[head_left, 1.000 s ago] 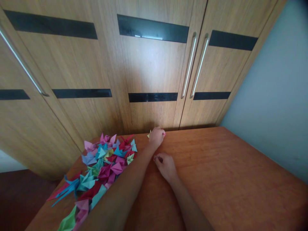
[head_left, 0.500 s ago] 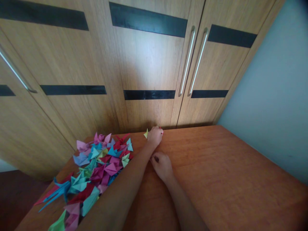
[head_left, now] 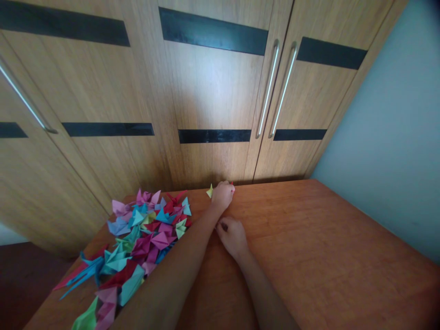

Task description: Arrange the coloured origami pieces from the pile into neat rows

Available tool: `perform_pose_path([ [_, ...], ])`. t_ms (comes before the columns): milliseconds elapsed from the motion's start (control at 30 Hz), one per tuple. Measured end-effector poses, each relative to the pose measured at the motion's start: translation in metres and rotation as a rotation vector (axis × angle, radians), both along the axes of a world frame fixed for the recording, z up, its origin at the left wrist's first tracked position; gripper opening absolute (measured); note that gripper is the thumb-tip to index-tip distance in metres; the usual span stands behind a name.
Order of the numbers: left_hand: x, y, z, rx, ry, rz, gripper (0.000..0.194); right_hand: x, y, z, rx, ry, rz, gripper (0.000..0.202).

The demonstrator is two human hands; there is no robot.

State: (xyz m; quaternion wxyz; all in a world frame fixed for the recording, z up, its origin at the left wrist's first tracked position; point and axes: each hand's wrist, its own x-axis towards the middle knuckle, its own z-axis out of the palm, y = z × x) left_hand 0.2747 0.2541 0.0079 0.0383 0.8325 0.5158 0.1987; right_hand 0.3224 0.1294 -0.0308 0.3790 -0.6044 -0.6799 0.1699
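My left hand (head_left: pixel 222 194), fingers closed, is near the table's far edge around a small red folded paper (head_left: pixel 233 187), likely an origami crane; most of it is hidden. Just left of that hand is a yellow origami crane (head_left: pixel 209 191). Closer to me, my right hand (head_left: pixel 233 233) is pinched shut beside my left forearm; whatever its fingertips hold is too small to make out. A pile of origami cranes (head_left: pixel 151 240) in pink, red, blue, teal and green spreads to the left of my left arm.
The brown wooden table (head_left: pixel 309 238) meets a wooden wardrobe (head_left: pixel 213 91) with black strips and metal handles (head_left: pixel 267 89) at its far edge. A pale wall (head_left: pixel 388 151) rises on the right. Blue and red long-tailed cranes (head_left: pixel 85 272) lie near the table's left edge.
The view has shifted very slightly, so everything sits a little further right. Both hands keep nearly the same place and grip; slightly more red paper shows at the left fingers.
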Motion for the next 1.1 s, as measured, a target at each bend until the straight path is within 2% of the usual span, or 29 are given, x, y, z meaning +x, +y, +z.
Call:
perform_pose_path([
  [267, 0.005, -0.001, 0.001, 0.010, -0.005, 0.001, 0.026, 0.000, -0.002, 0.002, -0.008, -0.001, 0.009, 0.021],
  [467, 0.007, -0.007, 0.005, 0.006, -0.033, -0.007, 0.017, 0.000, -0.002, 0.001, -0.013, 0.005, 0.009, 0.019],
  [600, -0.002, -0.010, 0.019, 0.015, -0.072, 0.003, 0.019, 0.000, -0.002, 0.002, 0.005, 0.010, 0.013, 0.022],
  [700, -0.020, -0.018, 0.041, 0.017, -0.087, 0.009, 0.023, 0.000, -0.002, 0.002, 0.023, 0.010, 0.024, 0.026],
  [800, -0.049, -0.041, 0.068, 0.021, -0.080, -0.017, 0.020, 0.000, -0.002, 0.002, 0.036, 0.004, 0.024, 0.028],
  [933, -0.102, -0.099, 0.094, 0.047, -0.099, -0.076, 0.021, 0.000, -0.005, 0.001, 0.035, -0.021, 0.036, 0.029],
  [1000, -0.130, -0.134, 0.096, 0.033, -0.143, -0.016, 0.022, 0.000, -0.007, 0.001, 0.033, -0.041, 0.056, 0.029],
  [1100, -0.171, -0.182, 0.084, 0.025, -0.196, 0.048, 0.023, 0.000, -0.009, 0.002, 0.034, -0.058, 0.067, 0.029],
])
